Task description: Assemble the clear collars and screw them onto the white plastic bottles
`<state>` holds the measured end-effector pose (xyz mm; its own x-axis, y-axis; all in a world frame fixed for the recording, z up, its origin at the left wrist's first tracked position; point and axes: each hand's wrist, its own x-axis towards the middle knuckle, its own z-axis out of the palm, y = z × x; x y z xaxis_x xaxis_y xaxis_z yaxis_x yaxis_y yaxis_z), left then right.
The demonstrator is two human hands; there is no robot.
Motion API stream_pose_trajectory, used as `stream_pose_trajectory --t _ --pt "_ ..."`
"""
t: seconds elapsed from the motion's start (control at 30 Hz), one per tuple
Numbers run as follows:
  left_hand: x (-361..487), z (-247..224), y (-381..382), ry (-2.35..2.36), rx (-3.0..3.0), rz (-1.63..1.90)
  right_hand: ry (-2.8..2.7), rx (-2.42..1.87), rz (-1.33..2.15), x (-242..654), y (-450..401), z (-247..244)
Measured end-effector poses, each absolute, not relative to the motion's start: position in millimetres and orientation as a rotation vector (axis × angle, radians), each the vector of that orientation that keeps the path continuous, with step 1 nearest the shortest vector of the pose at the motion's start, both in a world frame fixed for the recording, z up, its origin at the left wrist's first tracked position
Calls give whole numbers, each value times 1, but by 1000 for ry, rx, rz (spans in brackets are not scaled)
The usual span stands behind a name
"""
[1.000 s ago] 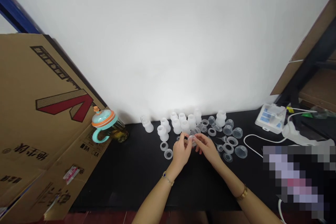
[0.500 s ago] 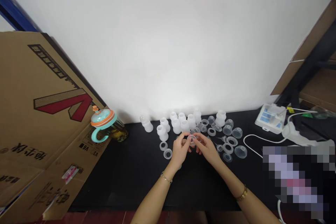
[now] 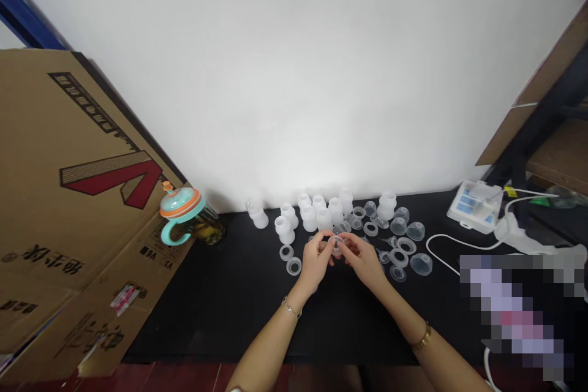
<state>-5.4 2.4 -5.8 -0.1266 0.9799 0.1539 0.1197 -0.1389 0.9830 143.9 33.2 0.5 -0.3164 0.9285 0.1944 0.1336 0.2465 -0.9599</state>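
My left hand and my right hand meet over the black table, both closed on a small translucent ring-shaped part. The thumbs press on it from above. Behind my hands stand several white bottles. Two loose rings lie to the left of my left hand. Right of my right hand are several clear domed covers, translucent rings and small clear parts. One bottle with a clear cap stands apart at the left.
A teal and orange lidded jug stands by a large cardboard box on the left. On the right are a white compartment case, a white cable and a pixelated area. A white wall rises behind the black table.
The view has shifted slightly. Both hands stay at the ring-shaped part, with only small finger movement.
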Motion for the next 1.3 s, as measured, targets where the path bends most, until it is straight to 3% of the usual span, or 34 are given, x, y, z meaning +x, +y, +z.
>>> stream_pose_trajectory --t 1.3 --pt "0 -2 -3 1279 1289 1455 -1756 -1018 925 144 30 4"
